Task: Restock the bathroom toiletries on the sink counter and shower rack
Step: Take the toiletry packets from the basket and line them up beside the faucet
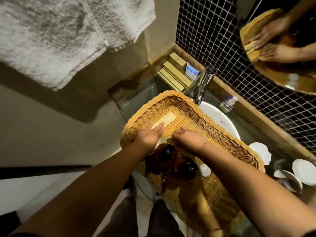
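A long woven wicker basket (220, 132) rests across the white sink basin (222, 120). Inside lie a flat pale packet (166, 120), two brown bottles (165, 155) (185, 168) and a small white cap (204, 170). My left hand (150, 135) reaches into the basket with its fingers flat on the near end of the pale packet. My right hand (189, 139) is beside it, fingers curled down over something pale on the basket floor; what it grips is hidden.
A chrome faucet (200, 86) stands behind the basket. Pale boxes (172, 74) and a blue-white packet (191, 71) sit in the counter's far corner. White cups and lids (302, 170) crowd the right counter. A towel (59, 35) hangs upper left. A mirror (277, 40) reflects my hands.
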Demonstrator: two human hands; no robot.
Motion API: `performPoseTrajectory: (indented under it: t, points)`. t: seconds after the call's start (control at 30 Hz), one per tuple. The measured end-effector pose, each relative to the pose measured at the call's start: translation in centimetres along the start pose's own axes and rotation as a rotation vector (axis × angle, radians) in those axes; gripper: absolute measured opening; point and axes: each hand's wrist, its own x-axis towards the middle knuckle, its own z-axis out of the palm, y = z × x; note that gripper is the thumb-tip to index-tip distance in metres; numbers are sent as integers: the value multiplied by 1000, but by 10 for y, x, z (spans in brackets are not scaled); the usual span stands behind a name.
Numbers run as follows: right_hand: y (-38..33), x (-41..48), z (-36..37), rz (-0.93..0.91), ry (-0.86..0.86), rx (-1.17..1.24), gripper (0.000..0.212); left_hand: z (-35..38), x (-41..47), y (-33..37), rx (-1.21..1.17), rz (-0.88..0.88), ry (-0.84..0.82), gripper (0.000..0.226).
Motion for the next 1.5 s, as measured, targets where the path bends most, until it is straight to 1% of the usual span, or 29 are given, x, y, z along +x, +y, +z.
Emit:
performPoseTrajectory:
  t: [0.1,0.13,0.23,0.3,0.37,0.4,0.47,0.53,0.6,0.67,0.7,0.77,0.87,0.97,1.13,1.23,1.33,1.43,1.47,1.5]
  points:
    - [9,-20,3,130,6,37,16,-15,11,4,44,57,53,62]
    - [11,-28,4,183,9,62,19,-21,15,8,62,67,74,62]
    - [18,-51,6,353,11,115,39,-36,25,24,108,106,101,68]
    - [22,-66,7,467,22,169,41,-41,35,33,139,162,134,71]
    - [24,-82,9,566,19,204,41,-42,46,37,177,265,220,72]
    - [23,-88,10,619,14,206,43,-43,53,38,210,333,237,73]
    - [17,-101,14,730,-5,194,48,-44,64,42,305,472,221,76]
    - [9,-113,19,833,-38,187,53,-47,72,46,350,560,212,77]
    - [1,-124,26,946,-54,225,59,-50,80,47,332,597,209,80]
    - [-7,-132,31,1081,-51,281,61,-54,83,48,277,612,213,84]
    - [-10,-133,33,1135,-53,305,63,-55,84,51,250,626,219,83]
    - [-15,-132,35,1199,-53,335,71,-56,84,56,234,673,232,74]
    - [-24,-123,35,1221,-2,353,78,-56,83,59,212,700,252,60]
    - [-37,-111,39,1201,71,338,74,-53,85,59,184,697,267,50]
    - [-40,-101,48,1128,87,231,78,-47,98,58,237,722,324,44]
    - [-33,-108,49,1075,87,206,74,-44,95,61,262,746,308,56]
    - [-28,-114,43,1080,100,234,68,-49,85,64,257,775,286,64]
    - [-25,-114,21,1142,198,426,46,-67,75,69,251,797,248,76]
    - [-24,-114,12,1142,227,429,39,-76,72,71,230,795,230,80]
    - [-22,-116,3,1133,243,423,38,-85,69,74,210,792,212,83]
